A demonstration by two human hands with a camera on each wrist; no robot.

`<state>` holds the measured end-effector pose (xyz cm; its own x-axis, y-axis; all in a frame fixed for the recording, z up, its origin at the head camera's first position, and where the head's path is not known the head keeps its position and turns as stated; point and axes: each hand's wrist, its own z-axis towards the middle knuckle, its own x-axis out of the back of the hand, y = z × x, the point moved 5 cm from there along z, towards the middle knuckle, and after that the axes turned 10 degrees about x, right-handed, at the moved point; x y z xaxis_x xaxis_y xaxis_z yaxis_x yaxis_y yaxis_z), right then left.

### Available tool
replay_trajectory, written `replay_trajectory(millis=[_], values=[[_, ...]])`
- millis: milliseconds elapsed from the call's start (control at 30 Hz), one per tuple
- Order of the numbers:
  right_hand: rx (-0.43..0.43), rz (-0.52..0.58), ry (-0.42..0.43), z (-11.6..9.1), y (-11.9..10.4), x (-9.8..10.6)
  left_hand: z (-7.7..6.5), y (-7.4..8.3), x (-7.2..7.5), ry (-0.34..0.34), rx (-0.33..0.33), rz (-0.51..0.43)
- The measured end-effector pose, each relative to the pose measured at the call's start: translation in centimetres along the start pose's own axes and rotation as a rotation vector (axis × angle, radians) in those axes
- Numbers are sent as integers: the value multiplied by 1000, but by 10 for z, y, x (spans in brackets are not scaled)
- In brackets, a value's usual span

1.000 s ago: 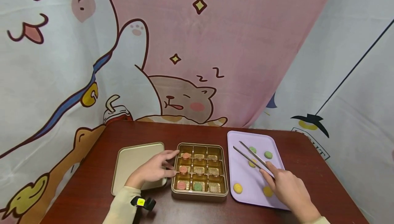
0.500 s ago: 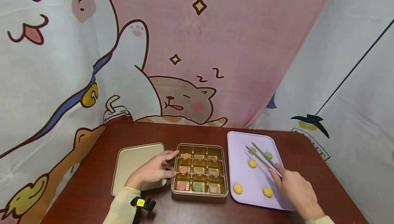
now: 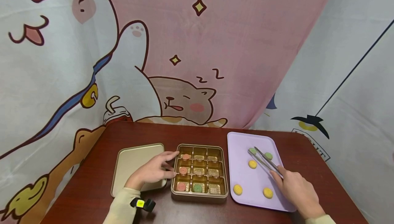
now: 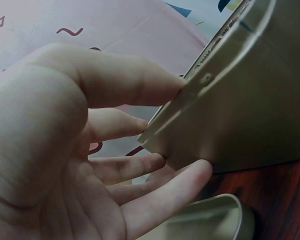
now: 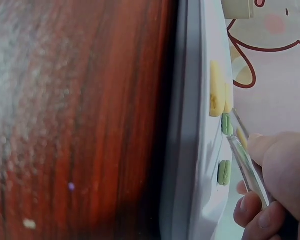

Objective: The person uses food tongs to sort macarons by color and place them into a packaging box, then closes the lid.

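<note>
My right hand (image 3: pixel 297 189) pinches a pair of metal tongs (image 3: pixel 267 162) over the lilac tray (image 3: pixel 243 176). Their tips are at the far-left green macaron (image 3: pixel 252 151), one on either side of it in the head view. Another green macaron (image 3: pixel 268 156) lies just right of the tongs. My left hand (image 3: pixel 154 169) touches the left side of a gold tin (image 3: pixel 200 198) with spread fingertips, as the left wrist view also shows. Inside its divided insert, three pink macarons fill the left column, including a pink macaron (image 3: pixel 183 171), and a green macaron (image 3: pixel 197 187) sits front middle.
Three yellow macarons lie on the tray, one yellow macaron (image 3: pixel 237 189) near its front left corner. Left of the tin is its flat gold lid (image 3: pixel 132 159), partly under my left forearm. A printed cloth (image 3: pixel 246 46) hangs behind the dark wooden table (image 3: pixel 197 133).
The tongs have moved right from above the tray's left part, and their tips have come down and closer together around the far-left green macaron. My left hand stays at the tin.
</note>
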<state>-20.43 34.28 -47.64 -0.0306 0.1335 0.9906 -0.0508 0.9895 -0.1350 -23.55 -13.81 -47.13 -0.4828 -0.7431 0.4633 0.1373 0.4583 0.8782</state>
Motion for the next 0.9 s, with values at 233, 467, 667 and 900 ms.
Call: replay_trajectory(millis=[233, 467, 667, 900], values=[[11, 0, -25, 1, 0, -3, 0, 0, 0, 1, 9, -1], [2, 1, -46, 2, 1, -6, 1, 1, 0, 2, 2, 60], [4, 1, -46, 2, 1, -6, 1, 1, 1, 5, -7, 75], [16, 4, -36, 2, 1, -6, 0, -1, 0, 6, 27, 33]])
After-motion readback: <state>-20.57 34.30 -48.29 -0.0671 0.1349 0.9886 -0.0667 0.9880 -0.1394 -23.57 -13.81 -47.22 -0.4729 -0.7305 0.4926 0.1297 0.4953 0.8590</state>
